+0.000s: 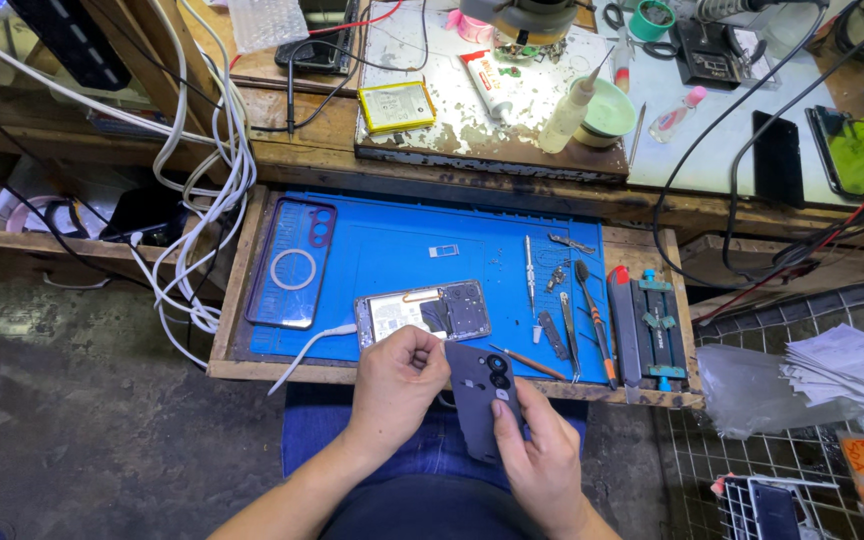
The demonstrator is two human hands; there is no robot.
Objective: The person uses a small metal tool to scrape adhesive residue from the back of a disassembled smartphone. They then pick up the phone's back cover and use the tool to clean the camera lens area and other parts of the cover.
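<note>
Right hand (537,455) grips the dark phone back cover (485,400) over the lap, just below the opened phone (422,312) on the blue mat (392,240); left hand (399,380) pinches its top edge; best to support both ends and avoid flexing

Wooden drawer (227,290) (pulled out) carries blue mat (392,240).

Blue work mat (402,245), dark grey phone back cover (480,400), clear purple-tinted case (292,265), yellow-edged battery (397,106), white cables (207,200), mint green bowl (612,108). Wooden counter (302,130) is brown with a chipped, patchy white plate (432,70).
</note>
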